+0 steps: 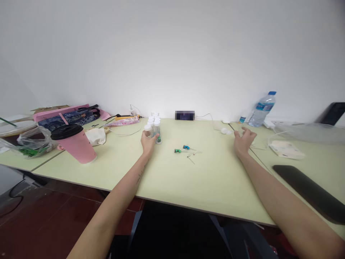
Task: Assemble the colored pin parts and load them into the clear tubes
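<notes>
To the left of the phone (184, 115), and nearer the front edge of the desk (188, 183), stands a group of white-capped clear vials (157, 131), upright and packed close in rows. From where I stand, the person's left hand (148, 143) is around the near end of this group, its fingers grasping the vials from both sides. Green contents show low in the front right vial. To the right of the phone, and nearer the person, the right hand (244, 142) has its fingers released and loosely curled, thumb apart from forefinger. White round pieces (224, 131) lie right of the phone, just beside that hand. In front of the phone lie a green-hubbed needle (178, 151) and a blue-hubbed needle (186, 147). Well left of the phone stands a pink cup (81, 145) with a black lid; well right of it, a water bottle (262, 109).
</notes>
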The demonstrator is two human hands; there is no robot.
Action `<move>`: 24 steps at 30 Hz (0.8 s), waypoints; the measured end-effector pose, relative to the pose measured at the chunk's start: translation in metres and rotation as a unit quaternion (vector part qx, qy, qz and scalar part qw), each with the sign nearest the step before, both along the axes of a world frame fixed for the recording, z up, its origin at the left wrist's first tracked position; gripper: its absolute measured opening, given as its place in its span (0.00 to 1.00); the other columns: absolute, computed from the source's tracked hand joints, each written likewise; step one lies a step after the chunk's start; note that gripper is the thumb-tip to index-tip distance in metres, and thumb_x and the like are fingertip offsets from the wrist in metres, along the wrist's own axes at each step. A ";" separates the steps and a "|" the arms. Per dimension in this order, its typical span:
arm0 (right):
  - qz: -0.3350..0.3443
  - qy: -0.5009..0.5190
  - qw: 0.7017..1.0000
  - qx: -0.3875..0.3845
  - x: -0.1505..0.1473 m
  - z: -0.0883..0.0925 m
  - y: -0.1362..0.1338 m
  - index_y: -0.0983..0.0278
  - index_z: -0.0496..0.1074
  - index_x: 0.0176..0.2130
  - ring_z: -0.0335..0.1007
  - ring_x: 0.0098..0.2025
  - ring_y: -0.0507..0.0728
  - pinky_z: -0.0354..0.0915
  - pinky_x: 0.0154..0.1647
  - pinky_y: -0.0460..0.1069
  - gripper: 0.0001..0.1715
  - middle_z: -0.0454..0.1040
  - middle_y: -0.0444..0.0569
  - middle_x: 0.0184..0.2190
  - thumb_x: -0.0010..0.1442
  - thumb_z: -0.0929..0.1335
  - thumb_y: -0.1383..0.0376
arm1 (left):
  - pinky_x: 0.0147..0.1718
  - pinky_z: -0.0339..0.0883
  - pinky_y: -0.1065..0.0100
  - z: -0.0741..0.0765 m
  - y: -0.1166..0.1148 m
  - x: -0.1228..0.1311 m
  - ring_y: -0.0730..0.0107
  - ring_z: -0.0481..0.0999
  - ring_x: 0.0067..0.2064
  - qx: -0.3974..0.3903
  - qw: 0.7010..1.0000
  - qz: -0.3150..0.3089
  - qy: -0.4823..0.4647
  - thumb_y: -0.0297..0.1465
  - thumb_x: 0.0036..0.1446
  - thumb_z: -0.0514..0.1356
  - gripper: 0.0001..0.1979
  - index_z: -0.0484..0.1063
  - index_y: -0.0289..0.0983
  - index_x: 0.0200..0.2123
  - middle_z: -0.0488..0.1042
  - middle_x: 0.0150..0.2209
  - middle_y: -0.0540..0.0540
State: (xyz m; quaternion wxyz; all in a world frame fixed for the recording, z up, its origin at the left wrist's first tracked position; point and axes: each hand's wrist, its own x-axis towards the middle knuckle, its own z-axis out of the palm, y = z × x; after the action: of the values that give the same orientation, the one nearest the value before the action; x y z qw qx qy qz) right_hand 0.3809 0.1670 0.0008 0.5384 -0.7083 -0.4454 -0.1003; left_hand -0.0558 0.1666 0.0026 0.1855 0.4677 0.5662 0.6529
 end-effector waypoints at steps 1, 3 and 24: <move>-0.005 0.000 1.000 0.000 0.001 0.000 0.001 0.69 0.63 0.52 0.59 0.50 0.63 0.53 0.54 0.56 0.26 0.62 0.62 0.49 0.57 0.64 0.60 | 0.40 0.66 0.65 0.000 0.001 0.000 0.64 0.73 0.42 -0.004 1.000 -0.004 -0.007 0.36 0.40 0.69 0.22 0.67 0.38 0.39 0.73 0.40 0.45; -0.007 -0.002 1.000 -0.005 0.003 0.000 0.002 0.69 0.63 0.53 0.58 0.51 0.64 0.52 0.54 0.57 0.26 0.66 0.61 0.46 0.58 0.63 0.59 | 0.37 0.66 0.67 -0.001 0.001 0.000 0.65 0.73 0.41 -0.011 1.000 -0.010 -0.019 0.36 0.40 0.69 0.23 0.69 0.37 0.40 0.73 0.40 0.44; -0.065 0.038 0.997 0.028 -0.006 0.015 -0.017 0.72 0.59 0.53 0.51 0.55 0.69 0.47 0.56 0.60 0.30 0.57 0.69 0.52 0.54 0.68 0.64 | 0.42 0.69 0.67 0.039 -0.035 0.005 0.66 0.76 0.40 0.165 0.976 -0.071 -0.121 0.42 0.50 0.63 0.19 0.72 0.34 0.40 0.76 0.37 0.43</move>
State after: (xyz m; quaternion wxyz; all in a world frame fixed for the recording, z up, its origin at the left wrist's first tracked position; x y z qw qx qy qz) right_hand 0.3751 0.1501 0.0154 0.5670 -0.7234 -0.3751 -0.1204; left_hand -0.0508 0.1316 0.0416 0.2182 0.4486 0.3894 0.7743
